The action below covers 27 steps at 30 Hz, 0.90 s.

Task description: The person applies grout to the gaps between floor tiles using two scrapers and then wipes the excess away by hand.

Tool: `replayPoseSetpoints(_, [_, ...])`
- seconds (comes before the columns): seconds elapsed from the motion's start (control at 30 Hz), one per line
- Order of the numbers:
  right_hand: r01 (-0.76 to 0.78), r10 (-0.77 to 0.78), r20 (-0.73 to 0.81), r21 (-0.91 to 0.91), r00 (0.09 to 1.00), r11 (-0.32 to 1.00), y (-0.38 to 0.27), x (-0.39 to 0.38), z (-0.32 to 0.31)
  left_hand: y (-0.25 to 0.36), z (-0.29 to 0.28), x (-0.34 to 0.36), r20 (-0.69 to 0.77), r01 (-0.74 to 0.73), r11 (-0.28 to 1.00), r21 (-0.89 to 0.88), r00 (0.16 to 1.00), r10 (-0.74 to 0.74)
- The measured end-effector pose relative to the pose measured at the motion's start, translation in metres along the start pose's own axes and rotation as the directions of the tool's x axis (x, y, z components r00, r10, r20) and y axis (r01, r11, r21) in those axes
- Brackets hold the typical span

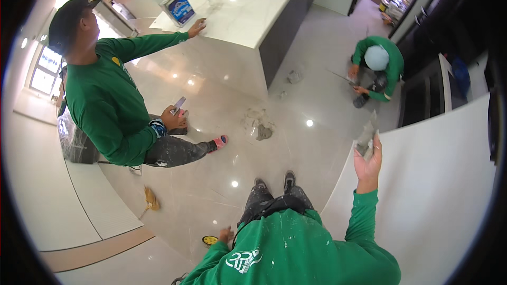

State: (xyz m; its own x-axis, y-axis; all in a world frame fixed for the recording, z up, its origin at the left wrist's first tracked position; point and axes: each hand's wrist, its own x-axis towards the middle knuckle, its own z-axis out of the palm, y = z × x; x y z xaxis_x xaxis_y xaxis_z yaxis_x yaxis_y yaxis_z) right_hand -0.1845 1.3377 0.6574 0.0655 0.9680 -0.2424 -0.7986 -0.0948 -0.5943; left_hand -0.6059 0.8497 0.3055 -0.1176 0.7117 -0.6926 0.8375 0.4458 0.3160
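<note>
My right hand point(368, 163) is raised beside the white panel on the right. Its fingers are closed around a flat grey putty-smeared piece point(366, 140) that narrows toward the top; its exact kind is unclear. Down by my left hip hangs my left hand point(226, 235), small and partly hidden by my sleeve, so I cannot make out its grip. A round yellow-and-black object point(209, 240) shows just left of that hand; whether they touch is not visible.
A person point(113, 100) stands at left, one hand on the white countertop point(240, 13), the other holding a small flat tool. Another person point(377, 68) crouches at far right. Grey mortar point(261, 131) lies on the glossy floor ahead; a broom head point(151, 199) lies left. The white panel point(422, 179) borders my right.
</note>
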Motion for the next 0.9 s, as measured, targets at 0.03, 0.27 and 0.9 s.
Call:
replayPoseSetpoints(0.03, [0.014,-0.014,0.021,0.018,1.000,1.000,-0.001,0.015,-0.001,0.013,0.000,-0.007,-0.037,-0.090,0.996,0.021,0.995,0.091])
replayPoseSetpoints(0.27, [0.006,-0.046,0.281,0.140,0.958,0.990,0.036,0.056,0.004,-0.006,-0.048,0.059,0.012,0.014,0.999,-0.051,1.000,-0.013])
replayPoseSetpoints(0.9, [-0.452,0.373,0.550,0.010,0.748,0.892,0.076,0.149,0.146,0.082,-0.155,0.214,-0.278,-0.196,0.198,-0.960,0.636,-0.720])
